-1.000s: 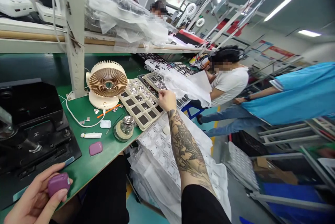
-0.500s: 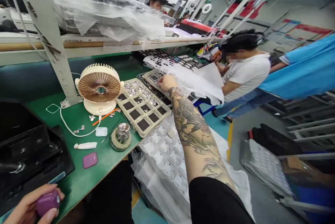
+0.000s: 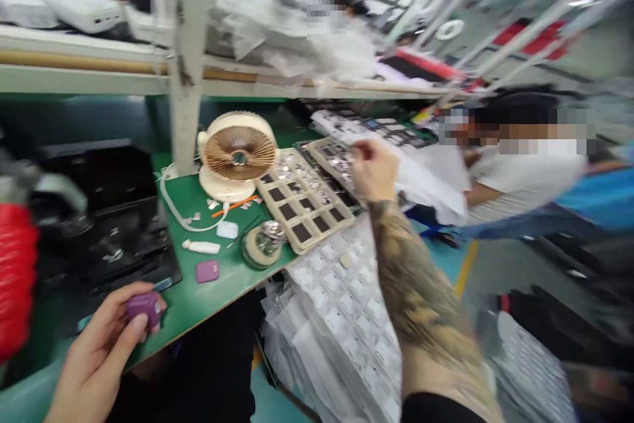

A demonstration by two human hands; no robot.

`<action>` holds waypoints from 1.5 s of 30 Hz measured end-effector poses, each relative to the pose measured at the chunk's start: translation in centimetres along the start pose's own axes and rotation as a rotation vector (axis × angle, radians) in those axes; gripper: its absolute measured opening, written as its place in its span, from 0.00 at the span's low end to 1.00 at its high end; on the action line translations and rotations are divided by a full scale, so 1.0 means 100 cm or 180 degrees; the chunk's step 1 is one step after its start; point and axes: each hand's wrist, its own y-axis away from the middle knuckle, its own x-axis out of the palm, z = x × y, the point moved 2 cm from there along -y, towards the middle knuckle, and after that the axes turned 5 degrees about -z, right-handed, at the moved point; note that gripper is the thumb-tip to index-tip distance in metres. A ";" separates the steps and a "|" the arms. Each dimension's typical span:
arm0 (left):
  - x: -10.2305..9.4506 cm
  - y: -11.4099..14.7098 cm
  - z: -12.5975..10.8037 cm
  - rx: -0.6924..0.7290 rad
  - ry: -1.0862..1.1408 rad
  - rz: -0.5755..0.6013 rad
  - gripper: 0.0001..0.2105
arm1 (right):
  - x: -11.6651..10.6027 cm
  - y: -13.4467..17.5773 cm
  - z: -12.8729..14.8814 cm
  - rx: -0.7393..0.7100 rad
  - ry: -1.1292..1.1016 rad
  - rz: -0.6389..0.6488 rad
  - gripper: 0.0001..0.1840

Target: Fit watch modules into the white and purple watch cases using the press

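My left hand [image 3: 111, 337] is closed around a small purple plastic case [image 3: 143, 307] at the near left edge of the green bench. On the tattooed right arm, my right hand [image 3: 375, 169] is raised at the far tray [image 3: 317, 154], fingers pinched together. Whatever lies between those fingertips is too small and blurred to make out. Beside that hand, a beige compartment tray [image 3: 317, 238] holds dark square pieces and small metallic parts. A flat purple cover [image 3: 207, 271] lies on the bench nearer my left hand.
A cream fan [image 3: 240, 156] stands behind a round glass jar [image 3: 262, 246] and a white tube [image 3: 201, 247]. Black equipment [image 3: 123, 212] occupies the left. Stacked clear trays of white parts [image 3: 341, 304] sit below the bench edge. A co-worker in a white shirt [image 3: 529, 172] is at right.
The view has swung left, so bench items appear farther right. My right hand has lifted slightly from the far tray, fingers still pinched. My left hand still holds the purple case.
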 end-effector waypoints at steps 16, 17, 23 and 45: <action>0.002 -0.012 -0.009 0.0530 0.1163 0.0398 0.11 | 0.010 0.316 0.261 -0.0187 -0.4122 0.0986 0.10; 0.002 -0.012 -0.010 0.0539 0.1187 0.0378 0.11 | 0.011 0.317 0.261 -0.0216 -0.4170 0.1030 0.11; 0.005 -0.013 -0.007 0.0558 0.1279 0.0379 0.10 | 0.009 0.313 0.262 -0.0112 -0.4167 0.0914 0.11; 0.002 -0.012 0.002 0.0082 0.1868 0.0368 0.17 | -0.008 0.313 0.253 -0.1230 -0.3447 0.0901 0.34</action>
